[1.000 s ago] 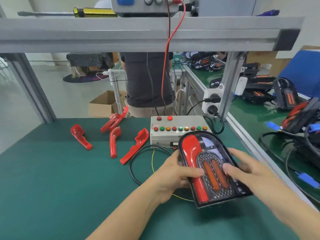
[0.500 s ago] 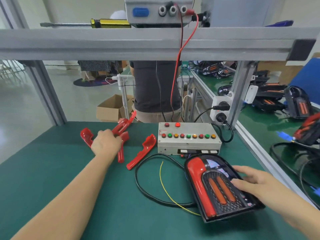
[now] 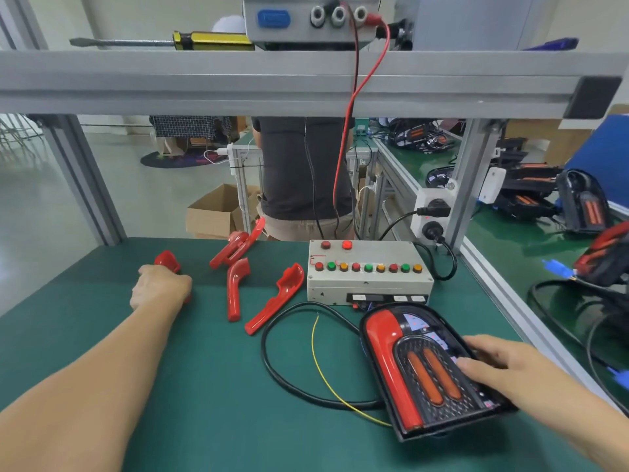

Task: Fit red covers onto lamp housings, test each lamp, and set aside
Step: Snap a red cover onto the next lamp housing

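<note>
The black lamp housing [image 3: 439, 379] lies on the green mat at the right, with a red cover fitted along its left side and two orange strips in the middle. My right hand [image 3: 503, 366] rests on its right edge, thumb on the face, fingers fairly straight. At the far left, my left hand [image 3: 160, 287] lies over a loose red cover [image 3: 167, 261] and grips it; its fingers are hidden under the hand. Three more red covers [image 3: 235, 290] lie between the hands.
A grey test box [image 3: 371, 287] with coloured buttons and one lit red lamp stands behind the housing. A black cable [image 3: 272, 356] and a yellow wire [image 3: 320, 362] loop across the mat. A person [image 3: 303, 172] stands beyond the bench. More lamps [image 3: 578, 206] lie on the right bench.
My left hand left the housing, reached to the middle covers, then moved left onto the leftmost cover. The housing now lies on the mat under my right hand.
</note>
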`<state>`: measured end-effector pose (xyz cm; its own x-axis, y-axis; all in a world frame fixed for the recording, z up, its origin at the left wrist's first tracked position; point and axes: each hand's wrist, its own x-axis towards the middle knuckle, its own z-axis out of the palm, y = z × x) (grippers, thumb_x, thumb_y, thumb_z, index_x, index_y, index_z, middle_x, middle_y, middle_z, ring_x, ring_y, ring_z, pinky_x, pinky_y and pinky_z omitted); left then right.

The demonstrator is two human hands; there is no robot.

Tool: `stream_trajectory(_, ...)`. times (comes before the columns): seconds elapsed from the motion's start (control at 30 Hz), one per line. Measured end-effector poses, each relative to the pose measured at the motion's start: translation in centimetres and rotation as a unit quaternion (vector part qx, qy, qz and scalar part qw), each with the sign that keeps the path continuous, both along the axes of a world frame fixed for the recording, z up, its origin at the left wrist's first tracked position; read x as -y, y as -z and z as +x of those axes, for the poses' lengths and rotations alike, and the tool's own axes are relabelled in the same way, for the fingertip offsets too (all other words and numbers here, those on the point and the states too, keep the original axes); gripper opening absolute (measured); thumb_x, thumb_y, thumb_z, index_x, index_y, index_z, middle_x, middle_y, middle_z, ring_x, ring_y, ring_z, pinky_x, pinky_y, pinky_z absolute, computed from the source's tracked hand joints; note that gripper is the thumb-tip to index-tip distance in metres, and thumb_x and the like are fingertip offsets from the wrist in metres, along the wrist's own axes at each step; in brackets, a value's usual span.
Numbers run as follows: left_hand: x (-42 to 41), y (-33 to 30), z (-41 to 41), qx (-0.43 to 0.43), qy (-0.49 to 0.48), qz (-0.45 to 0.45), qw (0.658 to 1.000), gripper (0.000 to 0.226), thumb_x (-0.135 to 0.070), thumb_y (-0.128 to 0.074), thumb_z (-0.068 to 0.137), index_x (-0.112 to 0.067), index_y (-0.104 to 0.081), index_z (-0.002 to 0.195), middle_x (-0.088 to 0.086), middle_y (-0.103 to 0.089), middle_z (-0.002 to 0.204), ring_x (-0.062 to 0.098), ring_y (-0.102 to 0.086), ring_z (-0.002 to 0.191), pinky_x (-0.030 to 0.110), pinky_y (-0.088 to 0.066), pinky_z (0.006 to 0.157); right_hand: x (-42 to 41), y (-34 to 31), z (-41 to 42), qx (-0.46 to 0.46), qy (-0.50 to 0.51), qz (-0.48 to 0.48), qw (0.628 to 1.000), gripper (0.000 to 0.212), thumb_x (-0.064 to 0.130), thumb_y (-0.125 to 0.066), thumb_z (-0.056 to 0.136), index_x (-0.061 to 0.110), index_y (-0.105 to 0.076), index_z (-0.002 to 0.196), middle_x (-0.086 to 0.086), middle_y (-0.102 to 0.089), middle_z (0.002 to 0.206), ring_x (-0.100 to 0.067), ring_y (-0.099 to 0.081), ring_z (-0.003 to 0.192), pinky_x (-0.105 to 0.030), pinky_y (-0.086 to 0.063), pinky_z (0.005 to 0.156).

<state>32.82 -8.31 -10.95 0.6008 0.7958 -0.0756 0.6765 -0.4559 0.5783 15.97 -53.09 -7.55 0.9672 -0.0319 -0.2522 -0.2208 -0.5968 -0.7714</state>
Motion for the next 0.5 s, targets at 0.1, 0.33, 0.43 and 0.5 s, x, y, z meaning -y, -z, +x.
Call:
stream_trajectory(0.1, 0.0, -0.5, -0.5, 0.034, 0.024, -0.036, 0.999, 0.017, -0.013, -0.061, 0.08, 0.0, -0.06, 0.09, 0.016, -0.058, 0.075, 0.033, -0.058, 0.073, 0.035, -0.046, 0.068, -0.1, -0.1, 0.0, 0.011, 0.006, -0.034, 0.999, 0.015, 0.027, -0.066, 0.091, 0.033, -0.07, 0.104, 0.016, -0.074, 0.093, -0.005, -0.07, 0.085, -0.037, -0.05, 0.094)
stream_trajectory(0.33, 8.2, -5.9, -6.2, 0.231, 0.176, -0.48, 0.828, 0.014, -0.014, -0.062, 0.089, -0.01, -0.057, 0.075, 0.0, -0.056, 0.049, 0.007, -0.038, 0.033, 0.013, -0.026, 0.032, -1.8, -2.0, -0.3, 0.189, 0.042, -0.139, 0.971, 0.041, 0.038, -0.065, 0.087, 0.033, -0.057, 0.127, 0.019, -0.061, 0.107, 0.003, -0.055, 0.087, -0.02, -0.04, 0.077)
stream_trajectory(0.43, 14.7, -7.1, -9.9, 0.125, 0.326, -0.549, 0.76, 0.009, -0.018, -0.061, 0.087, -0.012, -0.065, 0.081, 0.003, -0.069, 0.069, 0.007, -0.057, 0.046, 0.016, -0.044, 0.039, -5.2, -3.3, -0.7, 0.206, -0.04, -0.024, 0.978, 0.027, 0.051, -0.059, 0.079, 0.048, -0.058, 0.106, 0.025, -0.064, 0.09, 0.002, -0.057, 0.077, -0.007, -0.041, 0.068)
stream_trajectory(0.5, 18.5, -7.2, -11.1, 0.076, 0.389, -0.561, 0.727, 0.01, -0.016, -0.06, 0.087, -0.012, -0.068, 0.083, 0.004, -0.069, 0.075, 0.009, -0.062, 0.055, 0.017, -0.05, 0.047, -7.4, -3.5, -0.7, 0.201, -0.091, 0.028, 0.975, 0.024, 0.052, -0.06, 0.08, 0.052, -0.059, 0.105, 0.024, -0.066, 0.091, -0.002, -0.059, 0.074, -0.008, -0.043, 0.068)
